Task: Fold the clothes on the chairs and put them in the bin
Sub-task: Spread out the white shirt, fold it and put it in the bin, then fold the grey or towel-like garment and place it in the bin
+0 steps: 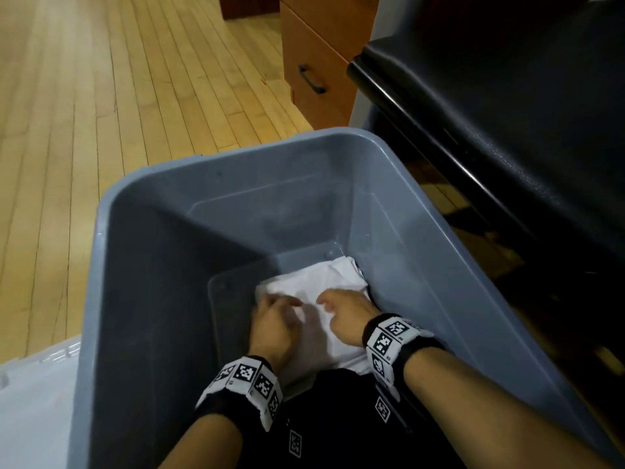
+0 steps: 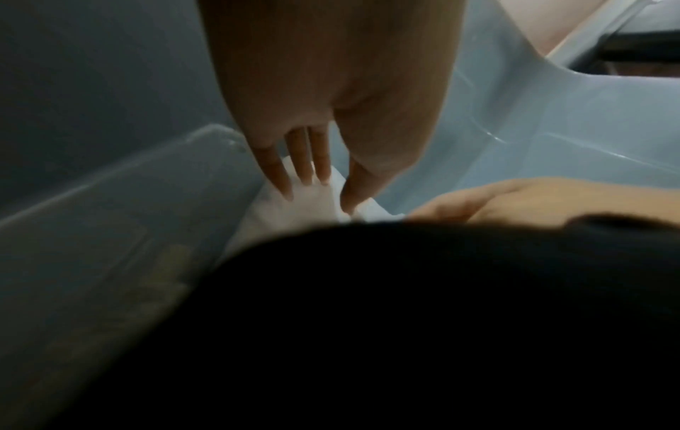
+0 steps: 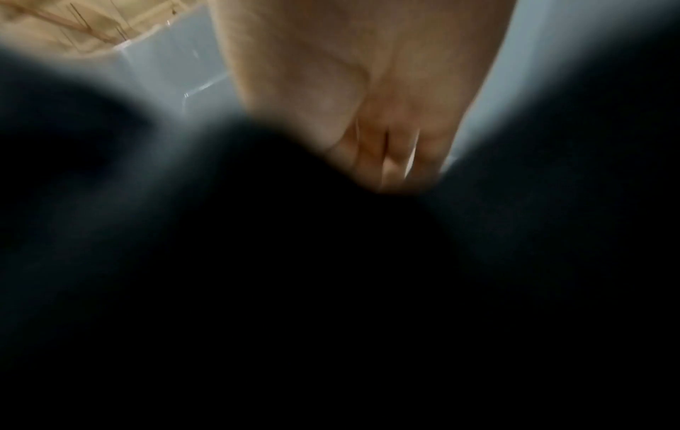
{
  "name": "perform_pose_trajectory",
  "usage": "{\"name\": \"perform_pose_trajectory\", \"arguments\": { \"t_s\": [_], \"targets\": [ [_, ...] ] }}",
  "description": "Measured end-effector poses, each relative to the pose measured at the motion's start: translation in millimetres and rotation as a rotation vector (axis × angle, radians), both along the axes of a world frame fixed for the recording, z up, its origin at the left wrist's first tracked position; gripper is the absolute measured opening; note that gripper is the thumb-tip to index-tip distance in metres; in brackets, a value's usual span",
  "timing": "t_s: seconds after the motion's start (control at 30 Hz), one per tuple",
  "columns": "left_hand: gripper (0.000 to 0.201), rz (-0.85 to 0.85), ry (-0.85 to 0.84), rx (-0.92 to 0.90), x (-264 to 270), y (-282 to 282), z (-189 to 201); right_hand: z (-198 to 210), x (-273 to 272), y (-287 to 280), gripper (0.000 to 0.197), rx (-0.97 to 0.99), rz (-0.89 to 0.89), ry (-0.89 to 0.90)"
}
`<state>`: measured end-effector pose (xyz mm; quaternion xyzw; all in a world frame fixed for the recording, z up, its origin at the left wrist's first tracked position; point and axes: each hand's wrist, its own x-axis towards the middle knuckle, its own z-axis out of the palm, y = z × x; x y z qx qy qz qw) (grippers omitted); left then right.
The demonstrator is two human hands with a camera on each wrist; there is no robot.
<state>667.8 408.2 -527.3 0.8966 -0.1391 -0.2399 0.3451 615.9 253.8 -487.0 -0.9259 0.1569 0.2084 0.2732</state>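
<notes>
Both hands rest fingers-down on the white cloth (image 1: 314,282) at the bin's (image 1: 209,170) floor, far right; left hand (image 1: 275,319) spread, right hand (image 1: 345,313) loosely curled, neither clearly pinching.

Both arms reach down and forward, side by side. Each wrist wears a black band with black-and-white square marks. The left hand (image 1: 275,321) points its fingers (image 2: 277,174) straight down, a little spread, thumb apart. The right hand (image 1: 345,313) lies palm down, just beside the left fingertips, fingers loosely bent.
</notes>
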Motion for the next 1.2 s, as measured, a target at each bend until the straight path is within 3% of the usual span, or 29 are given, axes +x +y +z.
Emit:
{"name": "perform_pose_trajectory", "arguments": {
  "t_s": [0.07,0.17,0.23,0.33,0.4,0.47,0.6,0.7,0.73,0.83,1.0,1.13,1.2],
  "targets": [
    [0.048,-0.108,0.049,-0.019,-2.8,-1.7,-14.8,-6.7,4.1,0.0,0.059,-0.009,0.096,0.089],
    [0.065,-0.074,0.118,-0.008,2.1,1.2,-43.0,-9.9,-1.3,-6.7,0.073,-0.090,-0.051,0.134],
    [0.082,-0.108,0.053,0.027,3.1,0.6,-43.2,-7.2,-6.3,-11.2,0.080,-0.062,-0.145,0.055],
    [0.094,-0.186,0.032,0.072,0.2,-2.2,-27.6,0.0,-7.1,-10.8,0.076,-0.012,-0.122,-0.129],
    [0.081,-0.170,0.090,0.084,-4.9,-3.1,-7.7,5.9,-5.8,-8.9,0.065,0.056,-0.130,-0.074],
    [0.048,-0.104,0.132,0.076,-8.0,-4.7,13.2,17.6,-9.3,-8.0,0.060,0.071,-0.174,0.014],
    [0.035,-0.011,0.169,0.020,-4.8,-13.7,49.4,63.2,-16.6,-7.9,0.050,0.096,-0.349,-0.008],
    [0.008,-0.035,0.181,-0.044,-9.1,-31.3,105.2,112.3,-18.5,-4.4,0.037,0.089,-0.382,-0.112],
    [0.007,-0.050,0.189,-0.071,-13.7,-35.0,130.0,133.4,-22.9,0.0,0.035,0.086,-0.381,-0.144],
    [0.009,-0.115,0.189,-0.117,-27.9,-40.1,200.6,192.1,-40.5,14.0,0.029,0.089,-0.329,-0.220],
    [0.026,-0.207,0.022,-0.195,-66.8,-40.1,315.1,297.1,-95.8,20.9,0.028,0.044,-0.302,-0.411],
    [0.025,-0.349,-0.060,-0.293,-131.3,-65.6,418.3,392.3,-172.7,1.3,0.029,-0.081,-0.384,-0.583],
    [0.027,-0.380,-0.096,-0.342,-148.7,-78.1,450.2,422.3,-192.8,-7.2,0.029,-0.111,-0.406,-0.633]
  ]
}}
